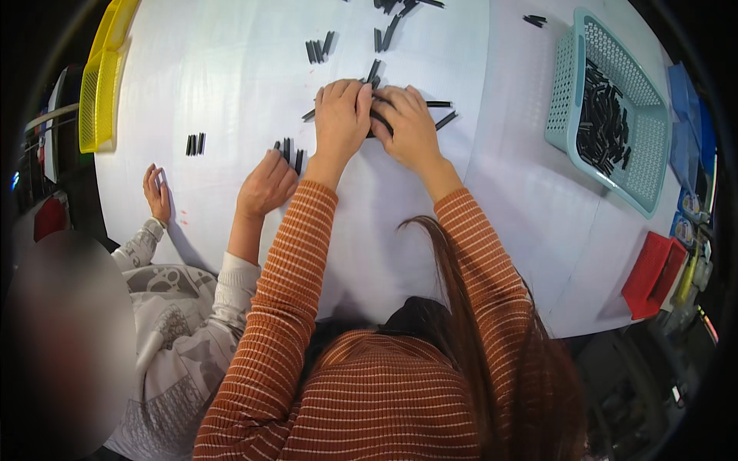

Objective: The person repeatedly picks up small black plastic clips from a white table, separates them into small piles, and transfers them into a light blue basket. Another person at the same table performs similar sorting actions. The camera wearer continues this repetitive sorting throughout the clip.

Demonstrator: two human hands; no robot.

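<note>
Both my hands are drawn together over a small cluster of short black strips [380,123] on the white table. My left hand [342,119] has its fingers bent and pressed together at the cluster's left side. Curled over the other side, my right hand [406,127] has its thumb and fingers around the strips. How many pieces each hand grips is hidden under the fingers. Loose strips [446,121] stick out to the right, and one strip [374,71] lies just beyond my fingertips.
At left, a co-worker's hand [267,184] touches black strips [287,150]; their other hand [157,196] rests on the table [369,246]. More strips [319,48] lie farther off. A light-blue basket [565,107] holds many strips. Yellow trays [100,100] and a red bin [646,273] stand at the edges.
</note>
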